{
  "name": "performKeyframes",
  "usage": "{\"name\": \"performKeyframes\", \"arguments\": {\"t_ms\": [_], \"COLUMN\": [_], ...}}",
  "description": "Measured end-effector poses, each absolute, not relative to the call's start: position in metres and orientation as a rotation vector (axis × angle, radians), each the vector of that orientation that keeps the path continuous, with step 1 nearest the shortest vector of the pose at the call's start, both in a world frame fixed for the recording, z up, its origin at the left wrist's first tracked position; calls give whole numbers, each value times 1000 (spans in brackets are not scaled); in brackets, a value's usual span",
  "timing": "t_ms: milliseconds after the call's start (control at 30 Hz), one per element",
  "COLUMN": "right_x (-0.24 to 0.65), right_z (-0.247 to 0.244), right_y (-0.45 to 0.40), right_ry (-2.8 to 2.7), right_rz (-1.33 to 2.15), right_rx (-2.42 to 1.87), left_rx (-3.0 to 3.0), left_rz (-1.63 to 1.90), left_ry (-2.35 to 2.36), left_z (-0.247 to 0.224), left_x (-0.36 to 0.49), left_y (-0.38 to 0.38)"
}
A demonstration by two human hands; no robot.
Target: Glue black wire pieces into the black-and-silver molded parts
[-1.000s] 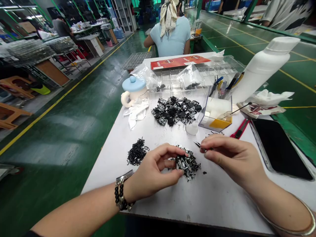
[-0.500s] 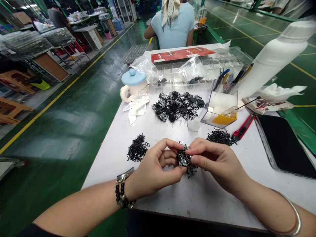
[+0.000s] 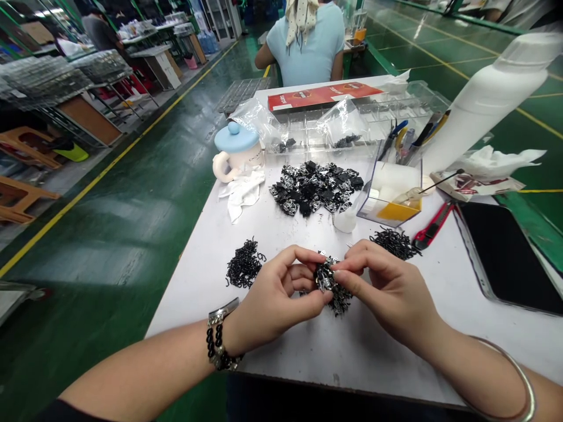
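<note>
Thumb and fingers of my left hand (image 3: 277, 299) are closed around a small black-and-silver metal part (image 3: 324, 276). From the other side, my right hand (image 3: 391, 287) pinches at the part's right edge; its fingertips hide whatever small piece may be between them. Just beneath lies a small heap of dark and silvery pieces (image 3: 341, 303), partly covered by my fingers. To the left sits a pile of small black curved pieces (image 3: 244, 265), and a similar black pile (image 3: 396, 243) lies beyond my right hand. A larger pile of black-and-silver parts (image 3: 312, 189) is farther back.
A lidded mug (image 3: 237, 146) and tissue (image 3: 241, 193) stand at the left edge. On the right are a clear tool box (image 3: 389, 193), red cutter (image 3: 433, 225), phone (image 3: 510, 258) and white bottle (image 3: 492, 105). Plastic trays (image 3: 303, 129) lie behind; a person (image 3: 308, 53) sits beyond.
The part in my left hand has turned slightly. My right hand's fingers have shifted a little and its wrist has tilted, with the thumb and fingertips staying at the part.
</note>
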State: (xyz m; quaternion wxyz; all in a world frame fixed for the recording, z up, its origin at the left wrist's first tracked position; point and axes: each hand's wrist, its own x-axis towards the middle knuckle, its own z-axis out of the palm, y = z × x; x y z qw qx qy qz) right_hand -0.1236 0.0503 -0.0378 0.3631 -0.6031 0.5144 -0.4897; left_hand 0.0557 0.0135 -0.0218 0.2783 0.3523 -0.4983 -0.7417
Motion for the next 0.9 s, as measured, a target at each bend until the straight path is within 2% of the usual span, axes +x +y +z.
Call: {"name": "performKeyframes", "arguments": {"t_ms": [333,633,900], "right_x": [-122,-124,-124], "right_z": [-36,-34,-34], "right_y": [53,56,55], "right_ry": [1441,1407,1400], "right_rz": [-1347,-1347,-1353], "right_rx": [-2094,-2334,-2373], "left_rx": [940,959,933], "left_rz": [-1975,-1973,-2004], "left_ry": [-1353,-1335,-1320], "left_z": [-22,-23,-25], "left_x": [56,56,56], "left_y": [13,12,12]}}
